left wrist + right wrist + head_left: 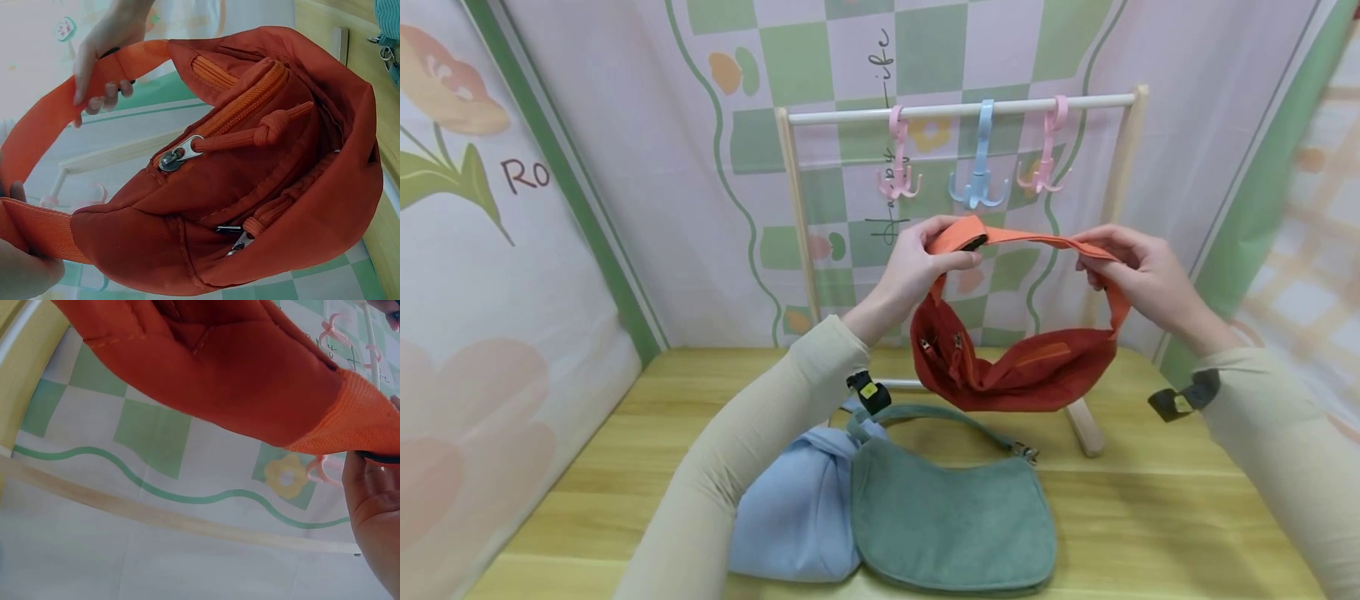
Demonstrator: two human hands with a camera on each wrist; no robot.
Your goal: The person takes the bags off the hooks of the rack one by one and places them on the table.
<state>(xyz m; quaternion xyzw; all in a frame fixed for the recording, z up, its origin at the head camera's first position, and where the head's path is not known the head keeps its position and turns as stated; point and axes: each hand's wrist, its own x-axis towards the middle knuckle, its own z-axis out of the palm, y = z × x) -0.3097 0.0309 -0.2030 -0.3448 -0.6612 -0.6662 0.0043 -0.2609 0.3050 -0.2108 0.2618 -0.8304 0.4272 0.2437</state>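
Observation:
A red waist bag (1045, 375) hangs in the air by its orange strap (1018, 237), in front of a small rack. My left hand (921, 260) pinches the strap near a black buckle piece, thumb below and fingers above. Farther right, my right hand (1138, 271) grips the same strap between thumb and fingers. Zippers with knotted cord pulls show on the bag (250, 156) in the left wrist view, the right hand (109, 56) holding the strap beyond. From the right wrist, the bag's smooth underside (231, 375) fills the top, beside the right hand (378, 515).
Behind the bag, a white rail (850, 116) on wooden posts carries a pink hook (897, 158), a blue hook (980, 158) and another pink hook (1045, 150). On the wooden table (1150, 517) lie a green handbag (955, 517) and a light blue bag (801, 508), touching.

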